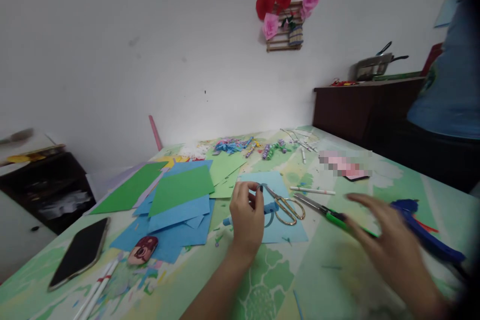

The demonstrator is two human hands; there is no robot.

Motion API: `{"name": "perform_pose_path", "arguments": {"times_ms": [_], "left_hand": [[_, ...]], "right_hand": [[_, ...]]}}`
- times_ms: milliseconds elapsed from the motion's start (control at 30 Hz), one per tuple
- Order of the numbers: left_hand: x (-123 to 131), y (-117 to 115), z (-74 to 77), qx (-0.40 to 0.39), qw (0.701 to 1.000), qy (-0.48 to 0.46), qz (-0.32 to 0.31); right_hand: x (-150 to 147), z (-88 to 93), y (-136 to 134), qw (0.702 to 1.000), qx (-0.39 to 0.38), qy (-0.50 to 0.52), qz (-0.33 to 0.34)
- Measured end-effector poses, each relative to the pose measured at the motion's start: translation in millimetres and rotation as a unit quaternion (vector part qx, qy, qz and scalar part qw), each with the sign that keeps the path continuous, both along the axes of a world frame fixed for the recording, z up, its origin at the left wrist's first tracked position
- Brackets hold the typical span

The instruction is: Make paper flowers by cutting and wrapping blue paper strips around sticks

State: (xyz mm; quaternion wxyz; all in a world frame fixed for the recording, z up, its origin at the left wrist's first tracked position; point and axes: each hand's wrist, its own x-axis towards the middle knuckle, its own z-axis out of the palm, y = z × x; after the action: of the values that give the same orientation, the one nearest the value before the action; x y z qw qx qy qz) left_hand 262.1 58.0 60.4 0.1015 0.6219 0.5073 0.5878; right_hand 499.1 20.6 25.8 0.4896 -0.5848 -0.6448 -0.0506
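Observation:
My left hand (248, 212) is closed over the light-blue sheet, its fingertips pinching a thin blue paper strip (269, 219) that curls out to the right. A rolled blue paper tube (228, 221) shows on both sides of this hand; whether the fingers also grip it is hidden. Just right of it lie gold-handled scissors (288, 211) on the light-blue paper (296, 232). My right hand (390, 250), blurred, has thumb and fingers apart over the green-handled scissors (333, 217). Its thumb overlaps their handle; contact is unclear.
Blue and green sheets (182, 187) overlap at left, near a phone (79, 252), a reddish-brown oval object (143, 250) and white pens (98, 287). Paper scraps (230, 146) lie at the back. A blue-handled tool (431, 235) is at right. Someone in blue (446, 80) stands beyond.

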Motion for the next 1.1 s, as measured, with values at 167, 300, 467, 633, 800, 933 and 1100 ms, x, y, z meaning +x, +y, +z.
{"name": "perform_pose_path", "arguments": {"times_ms": [167, 300, 467, 633, 800, 933, 1100], "left_hand": [[0.0, -2.3, -0.9, 0.003, 1.0, -0.017, -0.016], [0.2, -4.4, -1.1, 0.003, 0.999, -0.036, -0.031], [-2.3, -5.1, 1.6, 0.021, 0.995, -0.066, -0.067], [-9.1, -5.3, 11.2, 0.061, 0.992, -0.027, -0.108], [-9.2, -10.0, 14.8, 0.111, 0.977, 0.049, -0.174], [-7.5, -12.2, 12.6, 0.14, 0.97, 0.081, -0.181], [-5.9, -13.5, 11.4, 0.162, 0.967, 0.095, -0.173]], "right_hand": [[-106.2, 19.3, 5.5, 0.929, -0.121, 0.193, 0.291], [-124.3, 20.0, 12.1, 0.884, -0.137, 0.309, 0.322], [-112.9, 24.4, 14.5, 0.829, -0.147, 0.386, 0.377], [-94.1, 32.2, 26.9, 0.812, -0.136, 0.416, 0.386], [-88.9, 30.0, 32.2, 0.839, -0.111, 0.365, 0.388], [-92.0, 27.6, 26.7, 0.831, -0.099, 0.355, 0.418], [-93.0, 31.5, 24.4, 0.815, -0.109, 0.365, 0.436]]}}
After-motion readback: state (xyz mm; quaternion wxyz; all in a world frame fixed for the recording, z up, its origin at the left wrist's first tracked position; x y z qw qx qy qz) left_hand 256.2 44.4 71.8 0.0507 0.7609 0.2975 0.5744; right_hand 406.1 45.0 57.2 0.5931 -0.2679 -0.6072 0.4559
